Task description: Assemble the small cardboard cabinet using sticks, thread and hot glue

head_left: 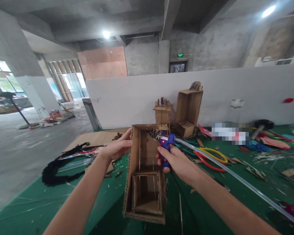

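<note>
My left hand (pixel 121 143) is gripping the cardboard box (pixel 147 155), lower centre of the frame, its long axis running top to bottom, open face towards me; my right hand (pixel 171 156) is clasping a blue glue gun (pixel 166 147), nozzle pointing left.

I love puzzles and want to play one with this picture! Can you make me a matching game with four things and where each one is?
Things:
1. Blue glue gun
2. Open cardboard box
3. Fuzzy black loop
4. Glowing green sign

Places:
A. High up on the back wall
B. In the right hand
C. On the left part of the green table
D. Held at its side by the left hand

Right pairs: 1-B, 2-D, 3-C, 4-A
</note>
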`<state>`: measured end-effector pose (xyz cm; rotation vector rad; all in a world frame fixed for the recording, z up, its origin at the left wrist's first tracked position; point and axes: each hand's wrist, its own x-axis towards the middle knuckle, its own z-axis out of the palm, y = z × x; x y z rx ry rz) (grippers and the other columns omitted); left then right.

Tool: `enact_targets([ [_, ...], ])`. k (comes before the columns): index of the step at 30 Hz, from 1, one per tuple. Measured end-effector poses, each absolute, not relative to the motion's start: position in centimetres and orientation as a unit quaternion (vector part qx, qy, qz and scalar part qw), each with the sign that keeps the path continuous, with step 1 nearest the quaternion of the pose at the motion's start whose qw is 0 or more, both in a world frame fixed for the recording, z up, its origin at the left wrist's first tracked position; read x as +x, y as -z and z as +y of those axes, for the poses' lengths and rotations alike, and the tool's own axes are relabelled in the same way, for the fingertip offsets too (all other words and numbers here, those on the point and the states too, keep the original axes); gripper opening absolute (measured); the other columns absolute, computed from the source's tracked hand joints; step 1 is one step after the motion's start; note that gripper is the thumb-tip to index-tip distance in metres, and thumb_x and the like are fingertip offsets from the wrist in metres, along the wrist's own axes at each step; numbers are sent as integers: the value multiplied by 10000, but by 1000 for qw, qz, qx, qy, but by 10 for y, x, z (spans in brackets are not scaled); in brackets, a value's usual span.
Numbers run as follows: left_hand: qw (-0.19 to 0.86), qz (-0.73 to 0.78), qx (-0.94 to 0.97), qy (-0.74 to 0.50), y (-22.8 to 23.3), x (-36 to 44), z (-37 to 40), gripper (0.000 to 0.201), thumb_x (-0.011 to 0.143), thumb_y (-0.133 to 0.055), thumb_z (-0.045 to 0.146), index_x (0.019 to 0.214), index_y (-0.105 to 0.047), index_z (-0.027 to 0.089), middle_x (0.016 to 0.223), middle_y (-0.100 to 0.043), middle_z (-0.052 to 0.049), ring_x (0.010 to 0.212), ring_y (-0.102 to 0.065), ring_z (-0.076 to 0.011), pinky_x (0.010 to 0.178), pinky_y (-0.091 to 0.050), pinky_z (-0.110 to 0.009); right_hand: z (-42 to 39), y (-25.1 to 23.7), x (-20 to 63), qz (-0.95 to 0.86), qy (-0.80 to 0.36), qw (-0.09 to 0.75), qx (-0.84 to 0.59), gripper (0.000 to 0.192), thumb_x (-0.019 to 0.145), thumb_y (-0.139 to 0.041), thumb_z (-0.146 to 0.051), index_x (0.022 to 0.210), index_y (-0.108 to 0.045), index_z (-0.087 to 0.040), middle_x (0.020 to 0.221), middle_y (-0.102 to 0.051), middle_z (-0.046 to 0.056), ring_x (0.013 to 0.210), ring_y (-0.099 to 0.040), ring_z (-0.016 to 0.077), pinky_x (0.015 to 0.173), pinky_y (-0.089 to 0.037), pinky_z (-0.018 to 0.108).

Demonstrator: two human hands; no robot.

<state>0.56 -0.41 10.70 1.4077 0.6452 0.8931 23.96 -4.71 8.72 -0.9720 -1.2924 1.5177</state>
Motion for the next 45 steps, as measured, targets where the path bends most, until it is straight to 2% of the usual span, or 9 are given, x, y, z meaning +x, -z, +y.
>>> enact_targets([
  [8,628,267,617,-393,-108,3,-2,881,686,-690,378,1424,-208,374,1187,-637,-13,893,-667,-201,640,-519,-217,-49,-88,240,-551,-578,439,-411,250,803,-587,-431,815,-499,-197,716,-512,-19,599,-484,92,410,-315,158],
  [15,627,276,610,-398,-110,1,-3,804,697,-690,366,1394,-290,350,1103,-665,-8,845,-667,-178,682,-527,-233,-45,-84,242,-575,-545,436,-427,264,838,-518,-453,773,-465,-202,663,-481,-24,590,-451,95,416,-301,158],
  [19,618,285,611,-405,-112,0,-4,823,683,-695,378,1394,-282,355,1087,-671,-8,811,-667,-176,609,-511,-211,-44,-85,245,-568,-541,442,-435,273,822,-534,-465,769,-467,-205,647,-476,-31,572,-448,92,407,-289,158],
  [33,612,316,597,-411,-108,-6,0,806,680,-700,394,1382,-310,342,1133,-646,-23,841,-660,-183,636,-526,-226,-43,-93,251,-542,-536,472,-443,260,812,-567,-427,761,-463,-195,659,-443,-41,540,-417,64,367,-219,128],
  [40,608,315,601,-413,-110,-5,-1,838,678,-691,400,1403,-276,328,1087,-660,-14,839,-655,-186,645,-519,-236,-41,-91,251,-551,-526,473,-444,264,790,-581,-449,802,-514,-194,719,-512,-21,535,-430,69,350,-230,137],
  [45,600,332,601,-411,-113,-2,-2,849,632,-722,386,1378,-317,355,1140,-642,-19,910,-639,-211,663,-516,-235,-37,-86,246,-566,-516,467,-441,270,796,-563,-462,849,-505,-203,776,-550,-10,523,-456,70,338,-242,140],
])
